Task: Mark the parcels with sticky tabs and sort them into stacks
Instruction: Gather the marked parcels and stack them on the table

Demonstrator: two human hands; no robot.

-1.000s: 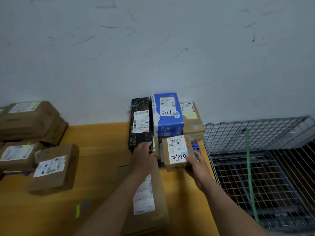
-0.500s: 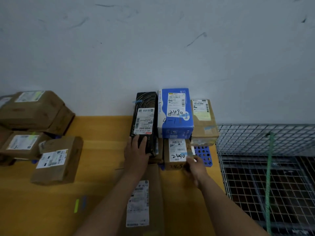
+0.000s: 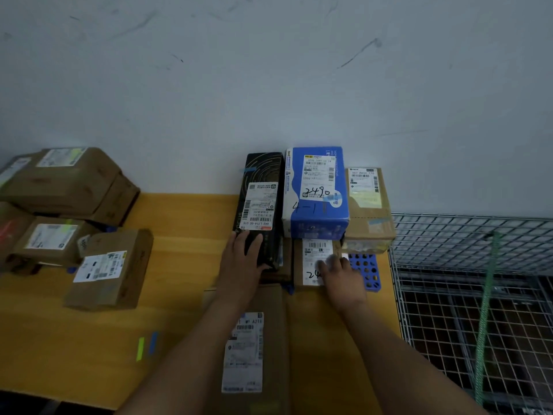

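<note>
A stack of parcels stands against the wall: a black box point(image 3: 261, 202), a blue box point(image 3: 315, 193) marked 2490, and a brown box point(image 3: 369, 205). Below them sits a small brown parcel point(image 3: 311, 259) with a white label. My left hand point(image 3: 242, 259) lies with straight fingers on the front end of the black box. My right hand point(image 3: 339, 272) rests flat on the small parcel's label, covering part of its number. A long brown parcel point(image 3: 254, 348) lies under my left forearm. Yellow and blue sticky tabs point(image 3: 146, 344) are stuck on the yellow table point(image 3: 179, 265).
Several brown parcels point(image 3: 71, 217) are piled at the table's left end. A blue perforated tray point(image 3: 366, 272) lies under the stack, beside my right hand. A wire cage point(image 3: 472, 295) with a green strap point(image 3: 486, 310) borders the table on the right.
The small parcel has gone from tilted up in my right hand to lying flat under the blue box. My right hand moved on top of its label. My left hand slid onto the black box.
</note>
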